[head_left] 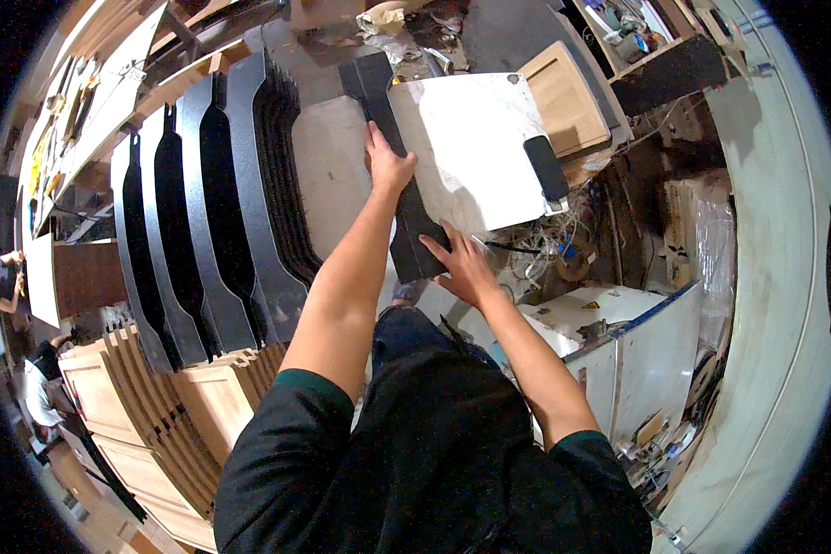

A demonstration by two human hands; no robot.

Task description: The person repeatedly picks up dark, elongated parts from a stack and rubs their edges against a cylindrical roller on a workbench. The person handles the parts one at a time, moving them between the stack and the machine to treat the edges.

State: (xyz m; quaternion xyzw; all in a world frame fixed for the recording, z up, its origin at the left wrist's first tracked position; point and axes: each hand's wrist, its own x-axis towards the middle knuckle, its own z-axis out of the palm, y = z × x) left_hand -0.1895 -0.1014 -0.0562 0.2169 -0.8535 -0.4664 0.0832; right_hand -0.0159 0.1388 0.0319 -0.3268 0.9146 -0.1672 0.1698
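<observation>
A long black panel (413, 210) is seen between the stacked black panels (258, 138) and a marbled white sheet (475, 138). Its middle is covered by the left hand (390, 169), the thumb held apart from the fingers (whether the panel is pinched cannot be told). Near its lower end, its right edge is touched by the right hand (463, 266), fingers spread. A dark rectangular object (546, 169) is rested at the sheet's right side.

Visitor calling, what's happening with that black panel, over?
Left hand partway along black panel. Right hand touching its near end. White board to its right; stacked black panels farther left.
</observation>
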